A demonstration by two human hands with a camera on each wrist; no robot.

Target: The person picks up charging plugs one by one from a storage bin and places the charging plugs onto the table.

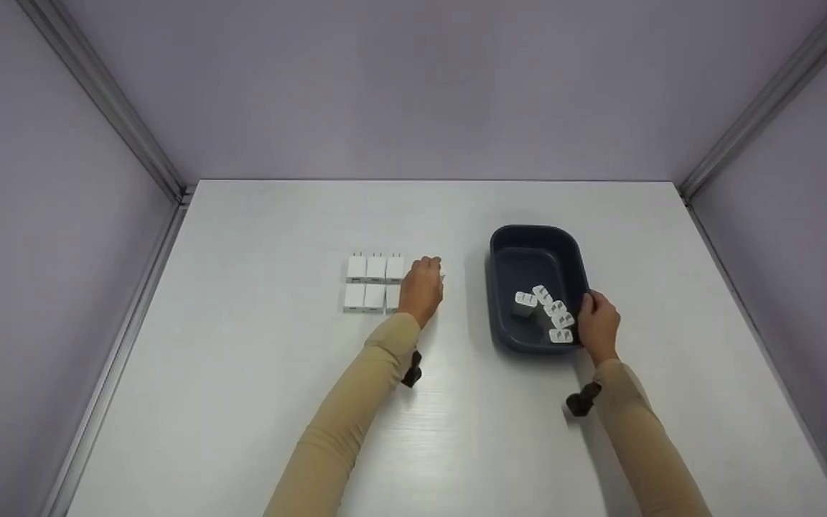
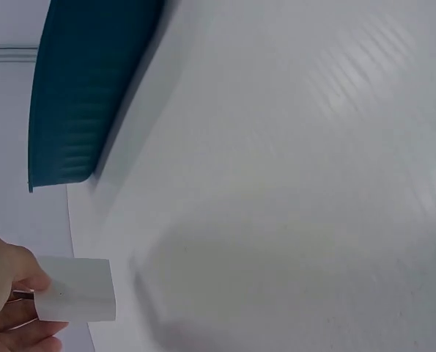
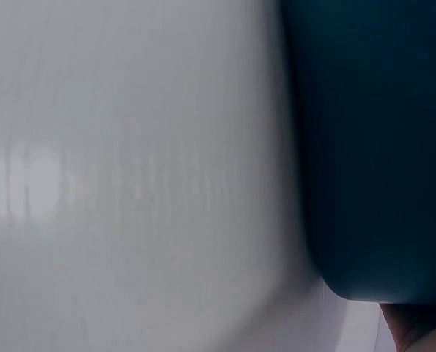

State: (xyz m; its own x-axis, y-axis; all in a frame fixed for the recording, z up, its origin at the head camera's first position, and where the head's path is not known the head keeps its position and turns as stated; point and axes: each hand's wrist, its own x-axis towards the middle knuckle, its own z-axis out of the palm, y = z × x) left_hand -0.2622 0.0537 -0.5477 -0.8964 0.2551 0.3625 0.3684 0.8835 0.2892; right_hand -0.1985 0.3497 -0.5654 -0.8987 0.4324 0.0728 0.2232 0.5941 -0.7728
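My left hand [image 1: 422, 287] pinches a white plug-in charger [image 2: 78, 290] between thumb and fingers, at the right end of the charger rows. In the head view that charger is mostly hidden behind the fingers. Several like it lie side by side in two rows: a back row [image 1: 376, 269] with prongs pointing away, and a front row [image 1: 374, 297] partly covered by the hand. On the right, my right hand [image 1: 599, 327] grips the right rim of a dark blue plastic basin [image 1: 494, 301]. Inside the basin, several white chargers [image 1: 525, 301] stand or lean with prongs upward, near its front.
Everything rests on a white table [image 1: 255, 402]. Pale panels close it in at the back and sides, with metal rails [image 1: 119, 108] at the corners. A small black device [image 1: 584, 399] sits at the right wrist, and another black device [image 1: 411, 370] at the left.
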